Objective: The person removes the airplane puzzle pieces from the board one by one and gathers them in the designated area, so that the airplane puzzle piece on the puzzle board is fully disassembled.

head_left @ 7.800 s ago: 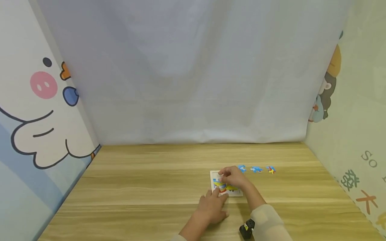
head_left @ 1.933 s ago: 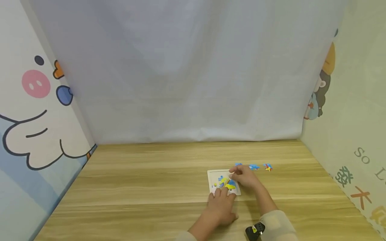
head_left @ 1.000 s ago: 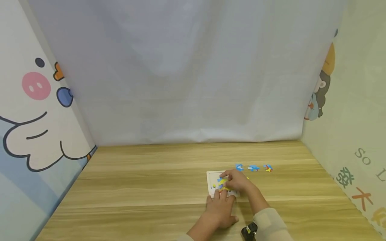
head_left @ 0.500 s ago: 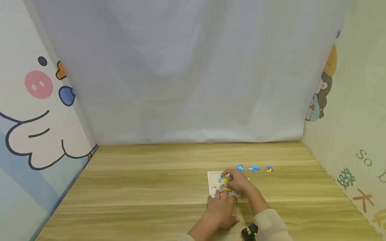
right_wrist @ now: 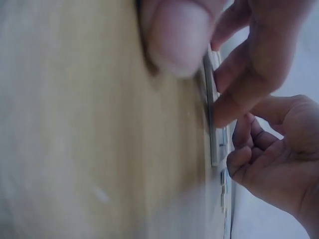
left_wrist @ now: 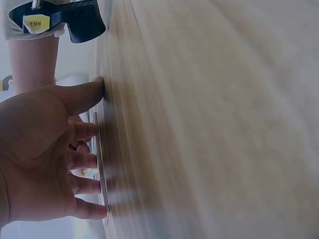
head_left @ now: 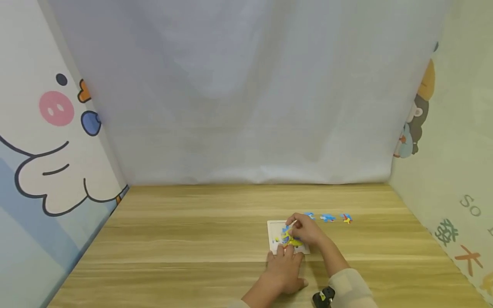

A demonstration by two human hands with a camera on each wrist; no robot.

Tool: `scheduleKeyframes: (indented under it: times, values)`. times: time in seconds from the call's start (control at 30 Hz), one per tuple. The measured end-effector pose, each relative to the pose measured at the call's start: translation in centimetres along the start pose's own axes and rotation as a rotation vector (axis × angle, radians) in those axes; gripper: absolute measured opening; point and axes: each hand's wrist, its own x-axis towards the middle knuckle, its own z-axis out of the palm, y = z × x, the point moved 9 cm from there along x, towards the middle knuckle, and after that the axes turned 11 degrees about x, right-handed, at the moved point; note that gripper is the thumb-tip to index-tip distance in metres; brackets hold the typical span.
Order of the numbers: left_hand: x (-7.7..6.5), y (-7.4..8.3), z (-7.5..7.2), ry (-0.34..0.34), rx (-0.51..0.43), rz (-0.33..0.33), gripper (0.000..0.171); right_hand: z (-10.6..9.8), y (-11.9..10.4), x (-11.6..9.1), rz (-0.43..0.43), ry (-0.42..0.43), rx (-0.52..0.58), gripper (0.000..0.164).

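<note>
A square pale puzzle board (head_left: 271, 229) lies on the wooden table, with blue and yellow puzzle pieces (head_left: 295, 243) in its middle. My left hand (head_left: 283, 271) rests at the near edge, its spread fingertips pressing on the board. In the left wrist view, the fingers of the left hand (left_wrist: 40, 154) reach straight to the board's thin edge. Over the board, my right hand (head_left: 307, 229) pinches a blue-and-yellow puzzle piece (head_left: 286, 229) between thumb and index finger. The right wrist view shows the right hand (right_wrist: 284, 159) with curled fingers low over the board; the piece itself is hidden there.
Behind the right hand, three loose puzzle pieces lie in a row: one partly hidden blue piece (head_left: 310, 215), a blue piece (head_left: 328, 217) and a red-and-yellow one (head_left: 347, 218). A black wrist camera (head_left: 323, 297) sits under the right sleeve. A white curtain (head_left: 246, 128) hangs behind the table (head_left: 173, 239).
From the board's right side about two seconds ago, the right hand has come left over the middle pieces and stays there. The left hand keeps pressing the near edge.
</note>
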Motion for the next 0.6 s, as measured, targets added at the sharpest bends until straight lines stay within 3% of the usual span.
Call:
scheduleKeyframes:
  times: [0.33, 0.6]
  values:
    - [0.2, 0.0, 0.0, 0.008, 0.002, 0.004, 0.059, -1.6, -1.2, -0.5, -0.090, -0.009, 0.129, 0.016]
    - [0.2, -0.1, 0.3, 0.003, -0.005, -0.001, 0.059, -1.7, -0.8, -0.5, -0.061, 0.009, 0.147, 0.018]
